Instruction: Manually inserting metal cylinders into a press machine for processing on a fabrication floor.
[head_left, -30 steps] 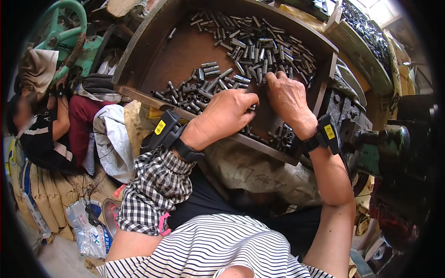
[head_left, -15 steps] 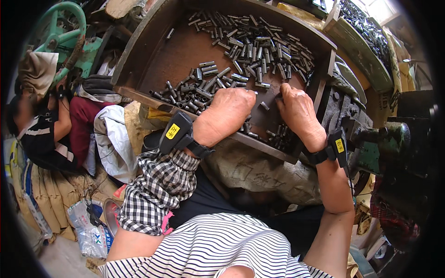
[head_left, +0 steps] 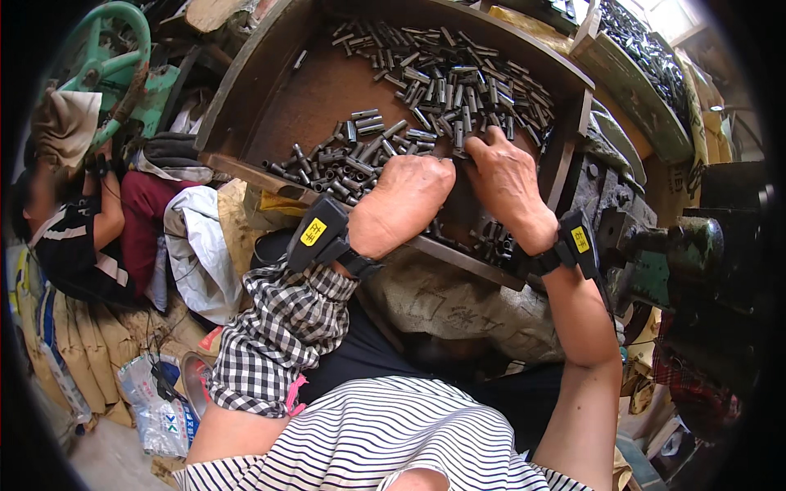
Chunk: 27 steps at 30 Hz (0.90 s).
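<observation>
A wooden tray (head_left: pixel 282 106) in front of me holds many short metal tubes (head_left: pixel 467 98), heaped at the far side, with a smaller heap (head_left: pixel 352 164) at the near left. My left hand (head_left: pixel 403 196) is closed over the tray's near edge, its fingers curled under; what they hold is hidden. Close by on its right, my right hand (head_left: pixel 508 182) bends over the tray beside the far heap. Its thumb and fingers are drawn together near some tubes, and I cannot see what lies between them. More tubes (head_left: pixel 495 241) lie below my right wrist, in the near right corner.
Right of the tray stands a dark, greasy machine (head_left: pixel 679 245). A second wooden box (head_left: pixel 639 94) of metal parts is at the far right. On the left another person (head_left: pixel 78 229) works by a green handwheel (head_left: pixel 102 61). A sack (head_left: pixel 458 303) hangs below the tray.
My right hand has moved left and farther away, toward the far heap and closer to my left hand. The loose tube between my hands is out of sight now. My left hand has barely shifted.
</observation>
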Tool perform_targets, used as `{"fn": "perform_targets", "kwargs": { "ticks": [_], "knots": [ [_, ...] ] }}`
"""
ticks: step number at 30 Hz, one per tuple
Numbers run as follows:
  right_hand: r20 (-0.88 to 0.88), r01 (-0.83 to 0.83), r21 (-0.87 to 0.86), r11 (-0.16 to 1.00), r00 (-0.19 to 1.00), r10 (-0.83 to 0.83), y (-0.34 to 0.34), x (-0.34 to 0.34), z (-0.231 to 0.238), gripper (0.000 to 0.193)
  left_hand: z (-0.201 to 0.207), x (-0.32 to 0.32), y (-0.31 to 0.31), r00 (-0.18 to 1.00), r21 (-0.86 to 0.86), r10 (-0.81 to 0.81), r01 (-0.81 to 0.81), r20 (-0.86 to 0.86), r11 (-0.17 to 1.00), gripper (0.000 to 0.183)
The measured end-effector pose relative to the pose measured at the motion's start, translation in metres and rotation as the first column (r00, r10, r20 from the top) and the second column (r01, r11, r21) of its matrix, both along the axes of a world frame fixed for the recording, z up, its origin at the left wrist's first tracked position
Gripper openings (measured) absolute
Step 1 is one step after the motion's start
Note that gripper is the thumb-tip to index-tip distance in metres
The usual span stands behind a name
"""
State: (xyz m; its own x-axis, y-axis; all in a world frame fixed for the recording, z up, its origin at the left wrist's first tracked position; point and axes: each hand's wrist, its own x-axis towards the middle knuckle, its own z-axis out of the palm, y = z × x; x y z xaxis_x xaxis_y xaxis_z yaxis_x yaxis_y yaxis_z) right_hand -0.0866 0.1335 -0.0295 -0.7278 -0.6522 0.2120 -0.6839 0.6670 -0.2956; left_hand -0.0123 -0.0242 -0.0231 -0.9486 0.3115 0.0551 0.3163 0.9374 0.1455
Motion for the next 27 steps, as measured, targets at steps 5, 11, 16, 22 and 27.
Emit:
{"fn": "perform_targets", "kwargs": {
  "ticks": [5,11,16,22,27],
  "knots": [
    [0.24,0.056,-0.356,0.933,0.97,0.034,0.037,0.019,0.018,0.021,0.004,0.001,0.003,1.0,0.342,-0.004,0.007,-0.008,0.94,0.018],
    [0.866,0.658,-0.482,0.578,0.456,0.204,0.075,0.066,0.036,0.032,0.009,-0.002,0.021,0.863,0.858,-0.208,-0.374,0.461,0.351,0.018],
    [0.862,0.757,-0.507,0.413,0.432,0.267,0.083,0.083,0.036,0.022,0.011,-0.003,0.03,0.66,0.738,-0.487,-0.673,0.572,-0.046,0.009],
    [0.84,0.809,-0.53,0.256,0.459,0.288,0.086,0.078,0.031,0.014,0.007,-0.003,0.045,0.671,0.699,-0.463,-0.701,0.58,-0.14,0.006],
    [0.826,0.827,-0.519,0.216,0.42,0.376,0.086,0.079,0.029,0.015,0.01,-0.004,0.049,0.693,0.707,-0.443,-0.687,0.569,-0.167,0.004]
  ]
}}
